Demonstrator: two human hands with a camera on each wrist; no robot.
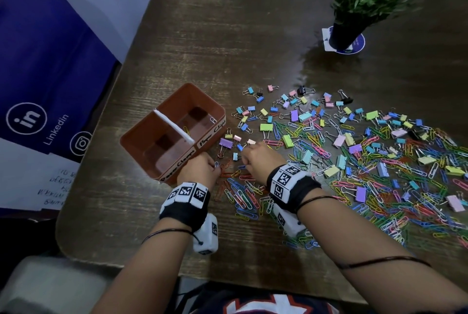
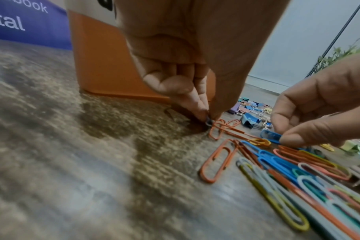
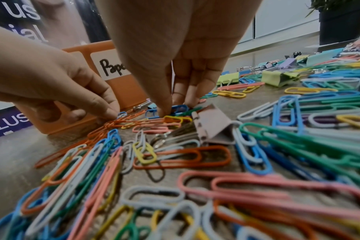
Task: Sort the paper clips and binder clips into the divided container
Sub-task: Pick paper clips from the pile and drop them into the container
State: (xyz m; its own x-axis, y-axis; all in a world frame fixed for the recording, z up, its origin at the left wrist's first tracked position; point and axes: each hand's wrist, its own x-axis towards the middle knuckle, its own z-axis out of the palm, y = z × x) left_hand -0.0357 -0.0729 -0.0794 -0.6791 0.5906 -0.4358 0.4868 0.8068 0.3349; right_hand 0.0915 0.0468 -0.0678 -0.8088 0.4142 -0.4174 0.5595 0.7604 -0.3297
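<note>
A brown divided container (image 1: 141, 141) with a white divider and "Paper Clips" labels stands on the table's left side; a few clips lie in its far compartment. Right of it spreads a big mix of coloured paper clips (image 1: 379, 187) and binder clips (image 1: 301, 116). My left hand (image 1: 216, 165) is beside the container's near corner, fingertips (image 2: 201, 112) down on the table, pinching a small pale paper clip (image 2: 209, 122). My right hand (image 1: 245, 165) is just to its right, thumb and fingers (image 3: 164, 104) pinching a blue paper clip (image 2: 269, 135) at the pile's left edge.
A potted plant (image 1: 354, 9) stands on a coaster at the far right. The dark wooden table (image 1: 202, 34) ends in a rounded corner near me. A blue banner (image 1: 38, 72) and a handwritten sheet (image 1: 58, 187) lie beyond its left edge.
</note>
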